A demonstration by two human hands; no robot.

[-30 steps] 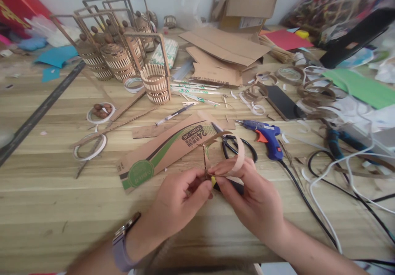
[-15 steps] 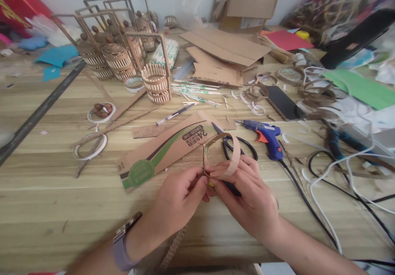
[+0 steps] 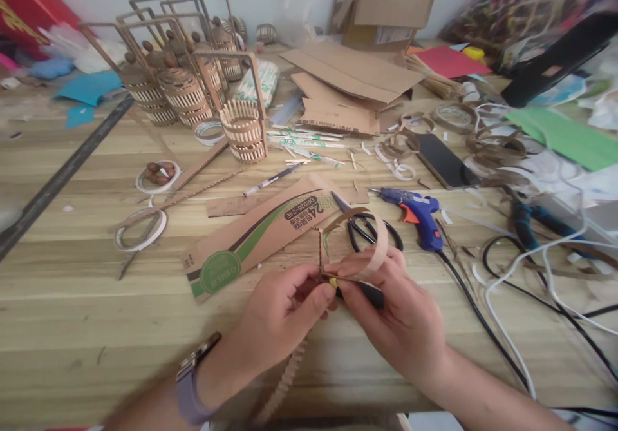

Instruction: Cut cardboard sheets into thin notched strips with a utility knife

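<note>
My left hand (image 3: 284,312) is closed, thumb and fingers pinching a narrow cardboard strip (image 3: 380,244). One part of the strip stands up from the fingertips, and another curls in a loop over my right hand (image 3: 398,318). A ridged length of cardboard strip (image 3: 287,376) hangs below my left wrist. In my closed right hand lies a slim tool with a black handle (image 3: 371,294) and a yellow part at the front, touching the strip near my left thumb. Its tip is hidden. Behind the loop lie black-handled scissors (image 3: 360,231) and a printed cardboard piece (image 3: 261,241).
A blue glue gun (image 3: 418,212) with its cord lies at the right, near a phone (image 3: 447,160) and tangled white cables. Several small stick baskets (image 3: 186,96) with tall handles stand at back left. Cardboard sheets (image 3: 352,73) are stacked at the back.
My right hand has shifted slightly right and down, along with the loop. More of the tool's black handle and yellow part shows. My left thumb has moved slightly right.
</note>
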